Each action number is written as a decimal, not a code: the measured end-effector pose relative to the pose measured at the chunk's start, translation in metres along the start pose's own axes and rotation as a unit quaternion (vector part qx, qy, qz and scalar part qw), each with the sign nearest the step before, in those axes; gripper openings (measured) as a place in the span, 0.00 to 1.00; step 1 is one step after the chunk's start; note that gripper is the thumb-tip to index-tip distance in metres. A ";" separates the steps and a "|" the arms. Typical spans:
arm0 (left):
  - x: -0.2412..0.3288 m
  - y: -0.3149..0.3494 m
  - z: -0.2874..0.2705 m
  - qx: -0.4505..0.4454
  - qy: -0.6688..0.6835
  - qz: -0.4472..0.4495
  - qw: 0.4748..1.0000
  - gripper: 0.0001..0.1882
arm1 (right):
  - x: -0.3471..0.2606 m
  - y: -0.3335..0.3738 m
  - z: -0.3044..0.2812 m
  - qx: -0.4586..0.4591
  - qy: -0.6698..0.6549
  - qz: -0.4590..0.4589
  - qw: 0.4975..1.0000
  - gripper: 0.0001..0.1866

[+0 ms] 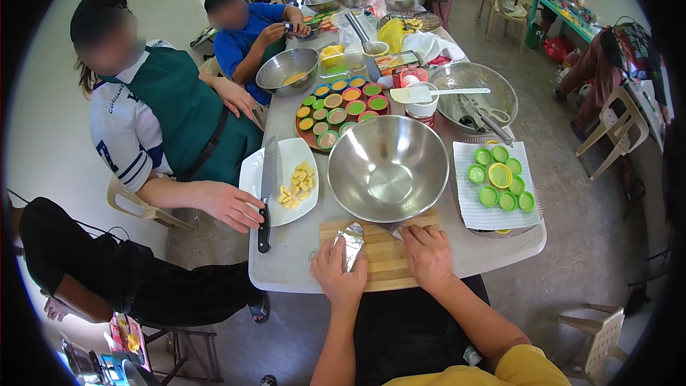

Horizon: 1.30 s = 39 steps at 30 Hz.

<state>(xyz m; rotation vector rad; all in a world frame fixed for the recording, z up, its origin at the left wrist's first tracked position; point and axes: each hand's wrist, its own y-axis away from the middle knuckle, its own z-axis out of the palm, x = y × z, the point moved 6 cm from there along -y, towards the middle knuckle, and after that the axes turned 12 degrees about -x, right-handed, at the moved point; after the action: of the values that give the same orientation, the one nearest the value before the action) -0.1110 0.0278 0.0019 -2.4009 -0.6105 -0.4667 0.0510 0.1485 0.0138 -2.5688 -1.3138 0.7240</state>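
From where I stand, the left grip [339, 271] is closed around a silver foil packet [351, 243], pinched between thumb and fingers over the near left part of the wooden board [386, 271]. The right grip [429, 257] is curled low at the board's right side, by a small greyish bit I can't make out; whether it pinches anything, I can't tell. The steel bowl [389, 171] gapes just beyond both hands, so I'd worry about a torn scrap of foil dropping in, or a knuckle nudging the bowl. Squeezed too hard, the packet's contents could smear or slip. The knife [270, 179] bothers me more: it lies across the white plate [294, 151] beside the yellow cubes [298, 186], handle over the surface [293, 268], with a co-worker's hand [234, 206] at it; a careless knock might swing the blade.
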 end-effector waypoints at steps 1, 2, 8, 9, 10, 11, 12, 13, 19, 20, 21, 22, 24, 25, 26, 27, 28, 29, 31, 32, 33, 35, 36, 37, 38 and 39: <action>-0.001 -0.001 -0.001 -0.001 0.004 0.001 1.000 0.26 | -0.001 0.000 0.000 0.001 0.002 0.002 1.000 0.19; -0.002 -0.001 -0.001 -0.004 0.007 0.001 1.000 0.26 | -0.002 0.000 0.000 0.001 0.004 0.005 1.000 0.19; 0.004 0.003 0.013 -0.018 0.011 -0.010 1.000 0.27 | 0.010 0.005 -0.005 -0.003 0.007 0.007 1.000 0.20; 0.004 0.003 0.012 -0.014 -0.005 -0.014 1.000 0.28 | 0.014 0.004 -0.004 -0.008 0.001 0.009 1.000 0.20; 0.006 0.005 0.017 -0.018 -0.011 -0.015 1.000 0.28 | 0.018 0.005 -0.004 0.000 -0.004 0.000 1.000 0.20; 0.009 0.005 0.022 -0.018 0.001 -0.014 1.000 0.28 | 0.022 0.004 -0.002 0.010 -0.006 -0.007 1.000 0.20; 0.011 0.004 0.025 -0.019 0.013 -0.012 1.000 0.28 | 0.028 0.005 -0.002 0.019 -0.007 -0.012 1.000 0.20; 0.011 0.003 0.025 -0.017 0.020 -0.011 1.000 0.29 | 0.031 0.005 -0.001 0.018 -0.011 -0.011 1.000 0.20; 0.026 0.001 0.042 -0.016 0.014 0.013 1.000 0.28 | 0.053 0.020 -0.022 0.038 -0.070 0.014 0.997 0.18; 0.028 0.001 0.041 -0.014 0.007 0.008 1.000 0.28 | 0.052 0.026 -0.032 0.031 -0.079 0.015 0.996 0.19; 0.028 0.001 0.042 -0.018 0.005 0.005 1.000 0.28 | 0.051 0.031 -0.043 0.023 -0.088 0.015 0.996 0.19; 0.027 0.002 0.041 -0.019 0.003 0.001 1.000 0.28 | 0.051 0.036 -0.060 0.027 -0.098 0.013 0.995 0.20; 0.025 0.003 0.042 -0.020 -0.009 -0.003 1.000 0.29 | 0.053 0.053 -0.090 0.028 -0.123 0.012 0.992 0.21; 0.025 0.003 0.041 -0.015 -0.019 -0.001 1.000 0.29 | 0.062 0.057 -0.102 0.049 -0.109 0.029 0.992 0.22; 0.025 0.004 0.041 -0.011 -0.029 0.001 1.000 0.29 | 0.076 0.054 -0.114 0.069 -0.095 0.046 0.992 0.24; 0.026 0.003 0.042 -0.012 -0.024 0.000 1.000 0.29 | 0.091 0.049 -0.125 0.088 -0.081 0.062 0.991 0.25; 0.028 0.001 0.042 -0.013 -0.019 -0.001 1.000 0.30 | 0.109 0.044 -0.133 0.103 -0.063 0.065 0.991 0.25; 0.029 -0.001 0.043 -0.014 -0.012 -0.003 1.000 0.30 | 0.128 0.036 -0.140 0.117 -0.044 0.069 0.990 0.26; 0.029 -0.002 0.044 -0.020 -0.006 -0.012 1.000 0.30 | 0.167 0.021 -0.146 0.131 -0.026 0.060 0.989 0.30; 0.029 -0.003 0.044 -0.021 -0.004 -0.015 1.000 0.30 | 0.180 0.013 -0.147 0.116 -0.031 0.075 0.990 0.32; 0.029 -0.003 0.043 -0.018 -0.010 -0.013 1.000 0.30 | 0.191 0.005 -0.148 0.100 -0.036 0.089 0.990 0.34; 0.027 -0.001 0.044 -0.014 -0.018 -0.007 1.000 0.30 | 0.210 -0.003 -0.144 0.059 -0.035 0.115 0.991 0.38; 0.027 0.000 0.044 -0.016 -0.018 -0.008 1.000 0.30 | 0.219 -0.005 -0.139 0.032 -0.030 0.124 0.991 0.40; 0.025 0.002 0.043 -0.016 -0.018 -0.010 1.000 0.30 | 0.226 -0.008 -0.134 0.004 -0.027 0.133 0.991 0.42; 0.024 0.003 0.042 -0.017 -0.019 -0.011 1.000 0.30 | 0.229 -0.011 -0.130 -0.019 -0.031 0.137 0.990 0.42; 0.024 0.003 0.042 -0.017 -0.018 -0.012 1.000 0.30 | 0.232 -0.013 -0.127 -0.042 -0.036 0.140 0.989 0.42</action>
<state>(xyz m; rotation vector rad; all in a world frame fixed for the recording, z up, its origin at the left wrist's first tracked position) -0.0821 0.0604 -0.0200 -2.4409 -0.6518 -0.4470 0.2185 0.3507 0.0488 -2.8565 -1.0304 0.8308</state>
